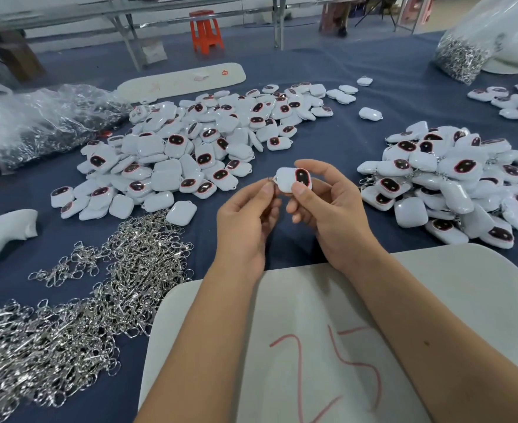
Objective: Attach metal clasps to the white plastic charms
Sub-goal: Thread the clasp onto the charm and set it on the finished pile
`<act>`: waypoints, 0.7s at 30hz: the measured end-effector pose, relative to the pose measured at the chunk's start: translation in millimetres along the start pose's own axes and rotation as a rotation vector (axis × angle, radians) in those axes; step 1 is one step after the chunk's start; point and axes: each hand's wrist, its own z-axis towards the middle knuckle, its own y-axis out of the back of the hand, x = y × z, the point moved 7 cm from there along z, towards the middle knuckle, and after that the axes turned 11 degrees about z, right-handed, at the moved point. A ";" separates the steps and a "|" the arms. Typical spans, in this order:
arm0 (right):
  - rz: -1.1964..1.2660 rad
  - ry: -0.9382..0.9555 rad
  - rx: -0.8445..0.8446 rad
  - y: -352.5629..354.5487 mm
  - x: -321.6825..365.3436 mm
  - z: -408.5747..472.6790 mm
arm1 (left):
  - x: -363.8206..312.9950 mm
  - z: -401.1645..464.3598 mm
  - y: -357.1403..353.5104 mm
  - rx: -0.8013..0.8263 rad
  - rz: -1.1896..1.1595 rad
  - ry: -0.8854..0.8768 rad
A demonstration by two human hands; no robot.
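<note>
We hold the charm (292, 179) above the worktop (327, 141) in our right hand (331, 209), thumb and fingers pinching it, dark face up, long axis running left to right — its loop end points at our left hand (245, 215), whose grip pinches a metal clasp (270, 181) touching that end. Open room lies below; the piles sit well apart

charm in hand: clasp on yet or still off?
Cannot tell. The left hand pinches a clasp right at the edge of the charm that the right hand holds; fingers hide the join.
</note>
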 end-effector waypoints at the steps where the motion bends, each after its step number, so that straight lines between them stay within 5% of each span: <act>1: 0.007 -0.005 -0.004 0.8 -0.4 0.4 | 0.0 1.0 0.8 0.015 -0.032 0.019; 6: -0.013 -0.019 0.004 0.0 -2.4 0.8 | -6.2 2.4 2.8 -0.009 0.011 -0.052; 10: -0.061 -0.005 -0.035 1.9 -2.6 -0.2 | -28.1 -2.7 9.9 -0.220 0.584 -0.402; 15: -0.070 0.001 -0.056 4.1 -3.3 0.0 | -45.3 -16.6 2.6 -0.290 1.057 -0.711; 21: -0.087 0.013 -0.071 6.9 -3.8 0.9 | -43.7 -16.7 -12.1 -0.298 1.362 -0.734</act>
